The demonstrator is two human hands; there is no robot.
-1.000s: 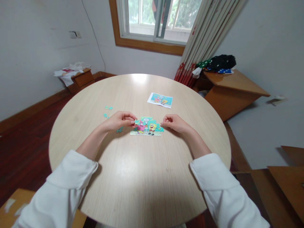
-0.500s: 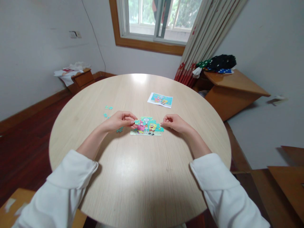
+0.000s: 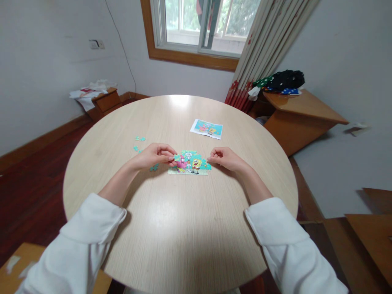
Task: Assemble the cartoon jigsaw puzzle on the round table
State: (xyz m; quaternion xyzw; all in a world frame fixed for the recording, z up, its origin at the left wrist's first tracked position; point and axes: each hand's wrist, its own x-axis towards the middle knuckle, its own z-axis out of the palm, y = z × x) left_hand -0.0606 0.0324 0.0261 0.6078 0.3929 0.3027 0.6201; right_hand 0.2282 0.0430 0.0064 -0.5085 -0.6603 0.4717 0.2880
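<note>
A partly joined jigsaw puzzle (image 3: pixel 192 165) with cartoon figures on turquoise lies flat on the round table. At its upper left edge my left hand (image 3: pixel 157 156) is closed in a pinch, with a small turquoise puzzle piece (image 3: pixel 177 157) at the thumb and fingertips. My right hand (image 3: pixel 225 158) has its fingers curled and its fingertips pressed together by the puzzle's right edge; whatever they hold, if anything, is too small to tell. Several loose turquoise pieces (image 3: pixel 140 139) lie left of the puzzle, some partly hidden by my left hand.
Beyond the puzzle lies a printed picture (image 3: pixel 208 129) with the same figures. The pale wooden table (image 3: pixel 171 237) has a rounded edge. Behind it are a window, a curtain (image 3: pixel 260 49), and a tilted wooden cabinet (image 3: pixel 294 118) with cloths on top.
The piece in my left hand sits slightly closer against the puzzle's upper left edge. Both hands are otherwise almost still.
</note>
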